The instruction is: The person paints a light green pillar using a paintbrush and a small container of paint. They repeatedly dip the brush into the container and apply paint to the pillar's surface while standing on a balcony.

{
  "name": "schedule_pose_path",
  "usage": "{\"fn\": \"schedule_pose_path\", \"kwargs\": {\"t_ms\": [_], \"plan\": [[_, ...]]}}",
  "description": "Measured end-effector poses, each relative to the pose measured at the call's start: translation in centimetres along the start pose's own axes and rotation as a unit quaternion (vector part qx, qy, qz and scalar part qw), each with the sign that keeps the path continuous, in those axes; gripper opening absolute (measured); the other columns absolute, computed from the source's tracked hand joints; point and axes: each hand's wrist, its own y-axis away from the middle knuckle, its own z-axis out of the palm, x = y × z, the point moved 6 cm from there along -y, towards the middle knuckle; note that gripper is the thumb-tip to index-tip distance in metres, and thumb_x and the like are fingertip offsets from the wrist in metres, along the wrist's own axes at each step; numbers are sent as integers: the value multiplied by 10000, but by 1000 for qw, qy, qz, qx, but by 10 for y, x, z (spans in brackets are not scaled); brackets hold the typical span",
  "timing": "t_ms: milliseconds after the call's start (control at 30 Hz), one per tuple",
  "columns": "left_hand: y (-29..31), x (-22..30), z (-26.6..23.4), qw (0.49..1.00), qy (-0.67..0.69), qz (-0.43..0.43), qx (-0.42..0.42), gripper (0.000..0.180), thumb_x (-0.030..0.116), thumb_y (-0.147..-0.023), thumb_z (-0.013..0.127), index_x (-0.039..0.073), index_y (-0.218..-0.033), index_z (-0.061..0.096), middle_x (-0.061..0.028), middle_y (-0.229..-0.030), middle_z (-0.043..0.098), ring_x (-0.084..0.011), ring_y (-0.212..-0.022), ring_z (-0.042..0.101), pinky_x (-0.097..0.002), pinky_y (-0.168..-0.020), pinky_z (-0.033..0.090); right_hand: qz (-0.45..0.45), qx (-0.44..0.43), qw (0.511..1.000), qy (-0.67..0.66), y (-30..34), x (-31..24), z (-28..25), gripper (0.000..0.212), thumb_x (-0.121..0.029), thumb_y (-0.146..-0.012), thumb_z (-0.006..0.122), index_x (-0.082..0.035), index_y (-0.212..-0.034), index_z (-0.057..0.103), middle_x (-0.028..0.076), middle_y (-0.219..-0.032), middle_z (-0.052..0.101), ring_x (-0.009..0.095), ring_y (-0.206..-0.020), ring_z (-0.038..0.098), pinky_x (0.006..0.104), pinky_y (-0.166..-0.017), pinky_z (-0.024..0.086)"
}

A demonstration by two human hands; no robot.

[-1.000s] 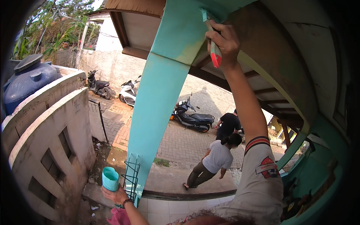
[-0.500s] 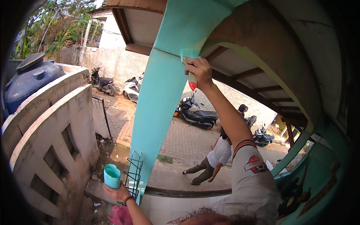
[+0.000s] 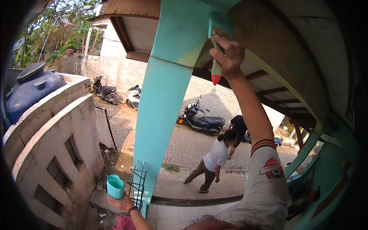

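Observation:
High up, my right hand [image 3: 229, 55] grips a paintbrush [image 3: 216, 57] with a pale handle and a red tip. Its teal bristles press on the upper part of a turquoise pillar [image 3: 153, 99], where the column meets the arch. Wet-looking darker teal shows around the bristles, and a yellowish patch of thinner paint lies lower to the left. Down at the left, my left hand [image 3: 122, 202] holds a paint-smeared turquoise cup [image 3: 115, 186] upright, fingers around its lower part. What is inside the cup is hard to make out.
A dark wire rack [image 3: 137, 184] is fixed to the pillar beside the cup. Curved low walls [image 3: 57, 142] and a blue water tank [image 3: 32, 90] stand at left. Beyond the pillar, a person in a white shirt [image 3: 217, 155] and another in black [image 3: 239, 126] are near a parked scooter [image 3: 201, 119].
My right hand has moved the brush up and to the right, from the pillar's ledge to the area near the arch. The cup stays about where it was. The white-shirted person has shifted in view.

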Motion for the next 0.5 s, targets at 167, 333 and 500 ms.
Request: {"fn": "schedule_pose_path", "kwargs": {"t_ms": [167, 333, 500], "plan": [[5, 9, 2, 1000, 1, 8, 1, 928, 136, -604, 881, 52, -1413, 434, -159, -1385, 492, -370, -1267, 474, -489, -1044, 425, 90, -112, 989, -21, 64, -15, 51, 13, -166, -733, 665, -157, -724, 663, -6, -967, 667, 217, -822, 599, 356, -737, 474], [-1, 8, -5, 1000, -4, 9, 1, 925, 143, -610, 878, 60, -1416, 433, -160, -1389, 487, -372, -1267, 471, -486, -1043, 427, 119, -243, 943, -195, 55, -51, 58, 97, -80, -697, 683, -155, -741, 639, -6, -879, 619, 228, -846, 596, 365, -722, 501], [5, 7, 5, 1000, 4, 15, -6, 938, 154, -603, 891, 64, -1418, 435, -157, -1391, 484, -372, -1268, 468, -488, -1039, 428, 147, -264, 904, -301, -9, 15, 86, 155, 5, -686, 672, -122, -765, 634, 31, -859, 649, 219, -796, 631, 333, -667, 504]]}}
